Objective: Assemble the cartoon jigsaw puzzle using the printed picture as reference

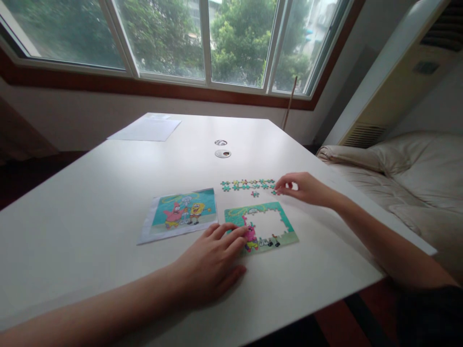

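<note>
A partly assembled jigsaw puzzle [290, 238] lies on the white table, with an open white gap at its centre and right and a pink figure on its left. My left hand [220, 255] rests over its left edge, fingers stretched out and fingertips on the pink figure. Beyond the puzzle, loose puzzle pieces [236, 188] form two rows, and a single piece [255, 194] lies just in front of them. At the right end of the rows, the thumb and forefinger of my right hand [302, 189] pinch a puzzle piece [274, 192].
A printed cartoon picture [184, 212] on paper lies left of the puzzle. Two round cutouts [223, 153] are in the far middle of the white table [90, 231]. White sheets [144, 129] lie at the far left corner. A cream sofa [405, 178] stands along the right.
</note>
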The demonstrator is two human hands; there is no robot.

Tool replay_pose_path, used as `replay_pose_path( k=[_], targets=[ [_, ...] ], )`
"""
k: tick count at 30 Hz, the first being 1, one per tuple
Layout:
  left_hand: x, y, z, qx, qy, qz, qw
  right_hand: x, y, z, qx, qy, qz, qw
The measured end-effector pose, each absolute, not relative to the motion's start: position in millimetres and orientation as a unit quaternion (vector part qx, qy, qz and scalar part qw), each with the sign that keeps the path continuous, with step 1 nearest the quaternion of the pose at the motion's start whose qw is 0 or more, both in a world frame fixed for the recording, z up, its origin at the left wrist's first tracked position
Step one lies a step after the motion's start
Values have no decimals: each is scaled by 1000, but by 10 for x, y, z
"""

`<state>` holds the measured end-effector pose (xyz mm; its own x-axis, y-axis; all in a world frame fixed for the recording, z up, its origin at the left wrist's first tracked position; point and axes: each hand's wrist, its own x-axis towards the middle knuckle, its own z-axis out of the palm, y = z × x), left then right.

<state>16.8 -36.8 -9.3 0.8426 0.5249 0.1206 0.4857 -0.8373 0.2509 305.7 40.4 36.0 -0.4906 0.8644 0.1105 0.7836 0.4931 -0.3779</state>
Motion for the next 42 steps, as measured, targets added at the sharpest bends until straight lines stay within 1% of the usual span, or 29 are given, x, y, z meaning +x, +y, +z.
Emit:
replay_pose_path(
  k=[3, 6, 9, 12, 17, 22, 26, 32, 37, 42],
  targets=[
    [169, -371, -86, 953, 267, 91, 106, 3517, 575, 438, -549, -823, 130, 68],
    [168, -380, -81, 953, 267, 96, 106, 3879, 701, 380, -586, -788, 188, -1],
    [168, -388, -78, 953, 265, 101, 106, 4033, 776, 270, -590, -768, 244, -37],
    [169, -392, -75, 951, 270, 107, 104, 4020, 805, 203, -573, -771, 274, -43],
    [162, -391, -87, 949, 274, 119, 101, 3921, 785, 227, -505, -799, 326, -27],
    [151, -386, -109, 948, 278, 117, 98, 3945, 763, 287, -506, -798, 326, -4],
    [146, -382, -119, 949, 278, 112, 96, 3960, 759, 278, -500, -798, 336, -28],
    [145, -382, -111, 949, 276, 123, 93, 3912, 746, 211, -550, -788, 271, -52],
    [149, -381, -102, 949, 276, 119, 94, 3896, 734, 225, -579, -780, 219, -90],
    [155, -386, -116, 949, 276, 116, 93, 3872, 706, 294, -572, -789, 219, -53]
  ],
)
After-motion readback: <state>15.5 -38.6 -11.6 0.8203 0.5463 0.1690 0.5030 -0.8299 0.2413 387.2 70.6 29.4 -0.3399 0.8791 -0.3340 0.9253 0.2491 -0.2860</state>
